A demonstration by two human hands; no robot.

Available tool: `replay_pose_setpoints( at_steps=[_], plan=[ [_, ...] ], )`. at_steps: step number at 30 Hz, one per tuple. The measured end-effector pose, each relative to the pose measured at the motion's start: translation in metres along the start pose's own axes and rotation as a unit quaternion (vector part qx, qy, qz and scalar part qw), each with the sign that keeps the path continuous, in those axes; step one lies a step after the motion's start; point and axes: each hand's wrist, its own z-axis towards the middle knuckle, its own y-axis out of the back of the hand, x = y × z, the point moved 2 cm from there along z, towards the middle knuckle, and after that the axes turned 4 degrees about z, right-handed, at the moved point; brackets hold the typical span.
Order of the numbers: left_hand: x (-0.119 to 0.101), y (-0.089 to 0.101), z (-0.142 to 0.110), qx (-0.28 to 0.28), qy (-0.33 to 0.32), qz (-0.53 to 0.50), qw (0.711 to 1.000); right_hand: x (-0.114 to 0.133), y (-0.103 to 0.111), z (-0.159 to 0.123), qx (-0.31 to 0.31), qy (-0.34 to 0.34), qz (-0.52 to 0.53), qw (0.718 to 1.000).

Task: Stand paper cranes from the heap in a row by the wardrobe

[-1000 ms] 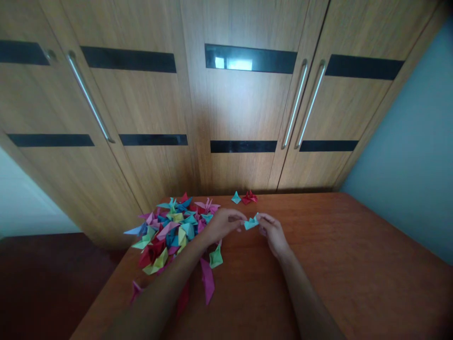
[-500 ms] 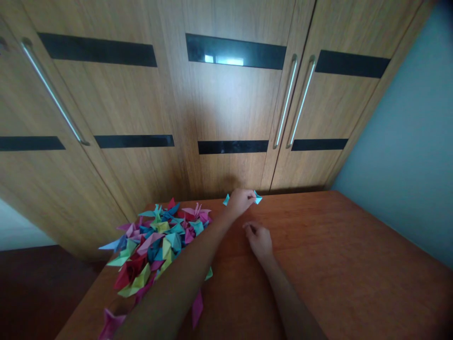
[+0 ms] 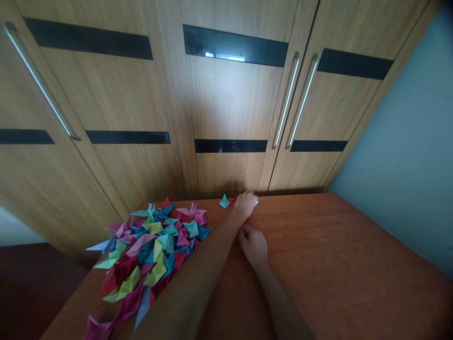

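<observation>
My left hand reaches to the back edge of the table, its fingers closed and largely hidden. A sliver of a light blue origami crane shows at its fingertips. Just left of it stand a red folded paper piece, partly covered by the hand, and another light blue origami crane. My right hand rests closer to me, just below the left wrist, with curled fingers and nothing visible in them. A pile of colourful origami cranes covers the table's left side, partly behind my left forearm.
The reddish-brown wooden table stands against a wooden wardrobe with long metal handles. A pale blue wall rises along the right. Some pink cranes lie near the table's left front edge.
My left hand has shifted slightly down and now covers most of the light blue crane at its fingertips. The red piece has come into view beside it. My right hand moved slightly left, closer to the left wrist.
</observation>
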Motion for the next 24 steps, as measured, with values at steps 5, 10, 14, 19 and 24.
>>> replay_pose_setpoints(
  at_steps=[5,10,14,19,24],
  plan=[
    [0.001,-0.003,0.004,0.002,0.007,0.021,1.0,0.0,0.0,0.0,0.004,-0.004,0.005,1.0],
    [0.002,0.0,0.004,-0.006,0.019,0.018,1.0,-0.001,0.0,-0.001,0.001,0.001,0.015,1.0],
    [0.004,0.005,-0.002,-0.032,0.024,0.005,0.999,0.0,0.0,-0.001,0.003,0.001,0.01,1.0],
    [0.022,0.015,-0.019,-0.059,0.051,-0.003,0.997,0.002,0.001,-0.001,0.001,0.003,0.004,1.0],
    [0.049,0.022,-0.046,-0.031,0.092,0.017,0.995,0.004,0.002,-0.002,0.008,-0.002,-0.011,1.0]
  ],
)
